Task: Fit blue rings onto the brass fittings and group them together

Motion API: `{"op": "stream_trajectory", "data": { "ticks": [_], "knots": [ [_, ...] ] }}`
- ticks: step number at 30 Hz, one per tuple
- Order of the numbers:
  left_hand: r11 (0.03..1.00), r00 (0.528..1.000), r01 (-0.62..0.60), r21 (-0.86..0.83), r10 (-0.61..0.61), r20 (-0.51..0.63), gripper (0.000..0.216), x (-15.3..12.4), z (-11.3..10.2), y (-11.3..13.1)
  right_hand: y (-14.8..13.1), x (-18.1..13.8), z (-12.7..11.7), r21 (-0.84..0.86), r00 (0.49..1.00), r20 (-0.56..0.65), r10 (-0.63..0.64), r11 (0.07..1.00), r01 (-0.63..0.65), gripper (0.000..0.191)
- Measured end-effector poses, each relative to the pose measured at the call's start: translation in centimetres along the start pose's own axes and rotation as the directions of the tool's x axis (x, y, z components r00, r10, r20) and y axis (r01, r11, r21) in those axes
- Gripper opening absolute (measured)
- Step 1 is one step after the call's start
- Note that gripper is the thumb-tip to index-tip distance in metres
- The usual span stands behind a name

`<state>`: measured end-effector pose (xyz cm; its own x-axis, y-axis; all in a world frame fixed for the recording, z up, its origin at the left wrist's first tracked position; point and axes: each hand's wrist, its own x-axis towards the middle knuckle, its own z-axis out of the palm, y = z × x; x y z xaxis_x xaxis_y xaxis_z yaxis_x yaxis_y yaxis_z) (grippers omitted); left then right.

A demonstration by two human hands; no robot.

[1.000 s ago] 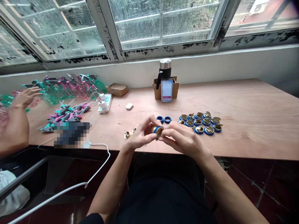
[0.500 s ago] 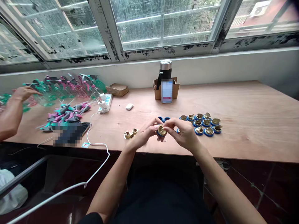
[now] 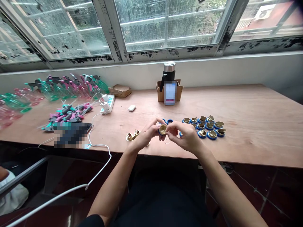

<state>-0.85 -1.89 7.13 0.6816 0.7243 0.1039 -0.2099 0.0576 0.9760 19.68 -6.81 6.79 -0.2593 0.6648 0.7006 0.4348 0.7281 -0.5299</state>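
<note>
A round gold-coloured piece with a blue rim [image 3: 163,129] is held up just above the table's front part. My left hand [image 3: 147,135] grips it from the left, fingers closed around its edge. From the right, my right hand [image 3: 186,134] pinches at its gold face with thumb and forefinger. Two blue rings [image 3: 169,121] lie partly hidden behind my hands. Beside my left wrist rest a few gold pieces [image 3: 129,136] without blue rims. Several blue-rimmed gold pieces [image 3: 211,135] stand in rows right of my right hand. A thin pale loop [image 3: 167,140] shows under my fingers.
Behind my hands, a small cardboard box [image 3: 161,95] has a phone [image 3: 169,93] leaning on it and a black flask [image 3: 169,75]. Spray heads [image 3: 67,116], clear bottles [image 3: 47,90], a power strip [image 3: 108,104] and a white cable [image 3: 109,154] occupy the left.
My right fingertips have shifted slightly lower on the gold face, and the piece has tilted a little. Another person's arm has left the table's left end. The view has moved slightly.
</note>
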Motion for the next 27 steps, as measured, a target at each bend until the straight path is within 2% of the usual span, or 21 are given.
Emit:
{"op": "stream_trajectory", "data": {
  "ticks": [3, 9, 13, 16, 20, 24, 27],
  "knots": [
    [0.999, 1.000, 0.013, 0.050, -0.013, -0.005, 0.029, -0.2, 0.2, 0.4, 0.2, 0.0, 0.0, -0.014, 1.000, -0.021, -0.012, 1.000, 0.012, 0.005],
    [0.994, 0.999, -0.001, 0.112, -0.002, 0.032, 0.029, -0.3, 0.5, 0.8, 0.3, 0.0, 0.2, -0.046, 0.996, -0.079, 0.049, 0.998, -0.053, 0.005],
    [0.998, 0.997, -0.019, 0.063, 0.024, -0.078, 0.029, 0.1, 0.4, 0.4, 0.1, 0.0, 0.3, -0.033, 0.994, -0.097, 0.051, 0.998, -0.055, 0.004],
    [0.998, 0.985, -0.067, 0.018, 0.069, -0.159, 0.031, 0.5, 0.0, 0.2, 0.0, 0.1, 0.6, -0.029, 0.997, -0.058, 0.042, 0.999, -0.044, 0.012],
    [0.997, 0.973, -0.065, 0.040, 0.073, -0.221, 0.040, 0.7, -0.4, 0.2, 0.2, 0.0, 0.9, -0.013, 0.993, 0.024, 0.117, 0.993, -0.116, 0.022],
    [0.988, 0.979, -0.012, 0.156, 0.043, -0.197, 0.041, 0.7, -0.5, 0.2, 0.5, 0.0, 1.0, -0.042, 0.972, 0.129, 0.197, 0.980, -0.194, 0.023],
    [0.973, 0.980, 0.014, 0.229, 0.031, -0.194, 0.040, 0.9, -0.7, -0.2, 0.6, -0.1, 0.8, -0.065, 0.958, 0.122, 0.261, 0.965, -0.255, 0.019]
  ]
}}
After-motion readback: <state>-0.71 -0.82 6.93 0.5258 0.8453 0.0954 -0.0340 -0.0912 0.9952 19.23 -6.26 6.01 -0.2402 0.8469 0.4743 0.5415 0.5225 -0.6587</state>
